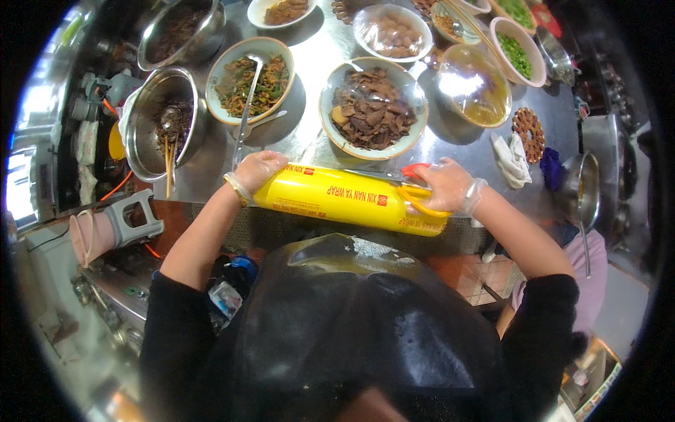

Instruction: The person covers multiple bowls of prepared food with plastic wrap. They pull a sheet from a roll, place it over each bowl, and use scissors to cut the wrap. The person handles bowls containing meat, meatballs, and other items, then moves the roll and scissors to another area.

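A yellow roll of plastic wrap [343, 200] with printed writing lies crosswise at the front edge of the steel table. My left hand [258, 171], in a clear plastic glove, grips its left end. My right hand [448, 184], gloved too, holds scissors [414, 191] with red and yellow handles against the right end. The blades point left along the roll's far side. Just beyond it stands a bowl of dark sliced food [374, 111] under clear film. To its left, a bowl of chopped greens and meat [250, 87] has a long metal spoon [250, 103] in it.
Film covers a bowl with yellowish contents [477, 87] and a bowl of brown round pieces [393, 34]. At left stands a steel basin [138, 126] with a ladle and chopsticks. A white cloth [510, 160] and brown trivet [528, 135] lie right. Another person's mauve clothing [590, 274] shows at lower right.
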Available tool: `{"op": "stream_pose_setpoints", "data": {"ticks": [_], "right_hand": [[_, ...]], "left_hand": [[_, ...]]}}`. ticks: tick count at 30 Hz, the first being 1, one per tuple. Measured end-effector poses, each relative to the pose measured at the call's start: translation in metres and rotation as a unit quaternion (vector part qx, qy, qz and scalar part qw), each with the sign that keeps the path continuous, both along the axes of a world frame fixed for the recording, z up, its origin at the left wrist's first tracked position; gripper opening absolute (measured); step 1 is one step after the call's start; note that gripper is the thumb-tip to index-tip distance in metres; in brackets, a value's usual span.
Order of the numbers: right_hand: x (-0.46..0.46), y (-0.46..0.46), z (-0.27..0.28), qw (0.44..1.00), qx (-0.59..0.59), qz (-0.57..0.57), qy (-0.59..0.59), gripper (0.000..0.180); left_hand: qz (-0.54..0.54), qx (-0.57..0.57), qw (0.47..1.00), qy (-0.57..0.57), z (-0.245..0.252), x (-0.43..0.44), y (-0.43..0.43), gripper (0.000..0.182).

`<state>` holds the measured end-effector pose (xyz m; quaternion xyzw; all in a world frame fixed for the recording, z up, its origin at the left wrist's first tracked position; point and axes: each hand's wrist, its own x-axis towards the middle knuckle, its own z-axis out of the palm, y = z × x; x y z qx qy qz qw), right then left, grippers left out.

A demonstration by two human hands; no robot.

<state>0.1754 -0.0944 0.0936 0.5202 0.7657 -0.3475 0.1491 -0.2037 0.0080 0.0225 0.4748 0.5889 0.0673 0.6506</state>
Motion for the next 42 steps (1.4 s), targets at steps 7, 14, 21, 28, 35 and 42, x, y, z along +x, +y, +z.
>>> {"op": "stream_pose_setpoints", "data": {"ticks": [7, 14, 21, 28, 35, 42], "right_hand": [[-0.080, 0.032, -0.014, 0.995, -0.046, -0.086, -0.012, 0.079], [-0.091, 0.028, -0.048, 0.980, -0.023, -0.189, -0.058, 0.051], [0.020, -0.027, -0.023, 0.970, 0.163, -0.115, -0.142, 0.039], [-0.092, 0.002, -0.003, 0.942, 0.156, -0.128, 0.267, 0.039], [-0.229, 0.103, -0.035, 0.873, 0.136, -0.359, 0.302, 0.091], [-0.114, 0.024, -0.052, 0.933, -0.073, -0.320, 0.148, 0.067]], "left_hand": [[-0.032, 0.006, 0.999, 0.009, 0.000, 0.002, -0.001, 0.033], [-0.098, 0.062, 0.993, 0.033, -0.002, -0.003, -0.007, 0.031], [0.009, 0.056, 0.998, -0.013, -0.013, -0.014, -0.015, 0.035], [0.107, 0.037, 0.992, -0.060, -0.019, -0.012, -0.014, 0.030], [0.112, -0.004, 0.987, -0.115, -0.013, -0.017, -0.018, 0.033], [0.112, 0.000, 0.989, -0.094, -0.010, -0.012, -0.016, 0.034]]}}
